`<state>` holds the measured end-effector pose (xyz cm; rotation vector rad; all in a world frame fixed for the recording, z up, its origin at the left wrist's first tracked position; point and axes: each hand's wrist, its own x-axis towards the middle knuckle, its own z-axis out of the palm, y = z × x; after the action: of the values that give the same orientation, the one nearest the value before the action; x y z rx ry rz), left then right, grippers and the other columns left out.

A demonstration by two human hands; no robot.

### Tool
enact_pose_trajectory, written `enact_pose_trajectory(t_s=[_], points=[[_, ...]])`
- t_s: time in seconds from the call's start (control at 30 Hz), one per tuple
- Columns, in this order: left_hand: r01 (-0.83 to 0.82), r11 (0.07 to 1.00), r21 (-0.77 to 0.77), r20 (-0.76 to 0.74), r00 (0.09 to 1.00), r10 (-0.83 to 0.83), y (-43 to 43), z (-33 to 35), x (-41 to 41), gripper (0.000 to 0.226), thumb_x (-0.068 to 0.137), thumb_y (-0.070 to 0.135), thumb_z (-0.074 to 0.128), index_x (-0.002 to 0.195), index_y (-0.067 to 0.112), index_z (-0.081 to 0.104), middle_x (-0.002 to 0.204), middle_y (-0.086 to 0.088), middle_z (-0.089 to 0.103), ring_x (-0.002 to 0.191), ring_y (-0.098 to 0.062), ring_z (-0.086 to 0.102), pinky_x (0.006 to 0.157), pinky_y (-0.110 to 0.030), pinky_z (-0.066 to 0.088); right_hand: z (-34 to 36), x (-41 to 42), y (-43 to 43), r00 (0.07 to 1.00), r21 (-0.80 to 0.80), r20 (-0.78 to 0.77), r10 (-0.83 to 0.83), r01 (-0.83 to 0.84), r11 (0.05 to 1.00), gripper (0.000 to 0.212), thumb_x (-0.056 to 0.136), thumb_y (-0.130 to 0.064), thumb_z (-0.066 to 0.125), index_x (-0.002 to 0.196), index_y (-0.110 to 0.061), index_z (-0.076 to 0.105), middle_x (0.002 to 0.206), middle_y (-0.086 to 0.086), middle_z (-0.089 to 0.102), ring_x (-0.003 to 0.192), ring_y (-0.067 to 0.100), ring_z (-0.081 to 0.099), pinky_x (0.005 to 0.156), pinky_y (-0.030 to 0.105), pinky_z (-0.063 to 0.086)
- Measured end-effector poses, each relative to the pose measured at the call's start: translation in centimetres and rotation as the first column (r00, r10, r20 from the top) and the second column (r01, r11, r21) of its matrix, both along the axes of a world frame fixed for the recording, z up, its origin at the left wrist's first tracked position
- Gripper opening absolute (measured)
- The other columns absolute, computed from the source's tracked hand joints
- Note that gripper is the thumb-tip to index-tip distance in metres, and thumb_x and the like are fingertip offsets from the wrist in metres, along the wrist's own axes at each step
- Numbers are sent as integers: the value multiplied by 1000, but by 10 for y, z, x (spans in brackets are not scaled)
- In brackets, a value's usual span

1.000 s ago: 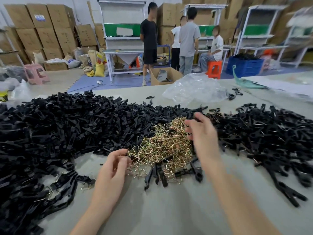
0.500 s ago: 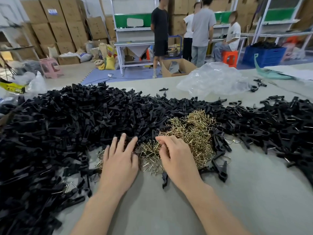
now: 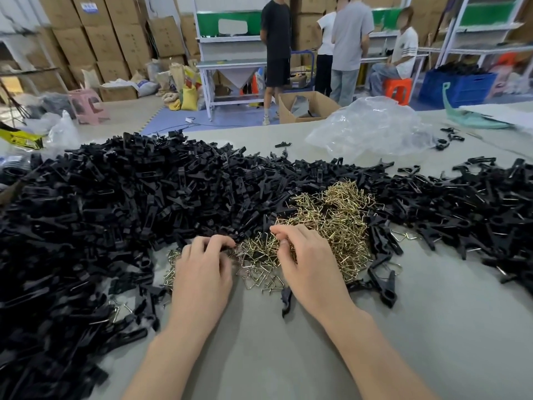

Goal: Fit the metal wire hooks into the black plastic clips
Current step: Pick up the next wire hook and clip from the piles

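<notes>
Left hand (image 3: pixel 202 272) now curled at hooks (image 3: pixel 331 220)

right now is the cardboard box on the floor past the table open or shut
Open: the box has its flaps folded out, and its inside shows from above.

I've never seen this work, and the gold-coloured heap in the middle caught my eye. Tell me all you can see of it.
It is a loose heap of hooks: thin, shiny, brass-coloured wire bent into small angular, roughly triangular loops, tangled together. It lies on the grey table, hemmed by black clips behind and on both sides. The left hand and right hand rest at its near edge, fingers curled into it; whether either holds a hook is unclear.
</notes>
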<state>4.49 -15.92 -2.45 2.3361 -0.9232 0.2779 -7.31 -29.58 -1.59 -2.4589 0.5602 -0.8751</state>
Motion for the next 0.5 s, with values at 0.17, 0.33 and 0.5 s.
enact_pose_trajectory(t_s=[0.17,0.33,0.5], points=[[15,991,-133,-66,998,-24,9,-4,2,24,99,12,49,112,29,61,107,13,63,99,-11,39,88,-37,44,1,-1,0,1000,18,3,5,-6,1000,32,102,-15,50,130,-21,63,113,-10,66,105,10,58,100,34,44],[33,981,-189,-120,991,-56,13,-4,2,25,101,17,49,106,40,55,102,26,62,102,-3,37,83,-29,44,1,-2,2,999,22,27,20,-21,1000,32,101,-14,50,128,-22,64,110,-12,66,101,9,59,99,37,46],[-59,939,-340,-167,986,1,13,-1,3,20,102,29,52,119,38,57,100,29,56,104,3,46,80,-5,37,2,-3,2,997,28,65,42,-44,999,33,100,-15,48,128,-22,64,107,-13,65,102,8,59,98,37,47]])
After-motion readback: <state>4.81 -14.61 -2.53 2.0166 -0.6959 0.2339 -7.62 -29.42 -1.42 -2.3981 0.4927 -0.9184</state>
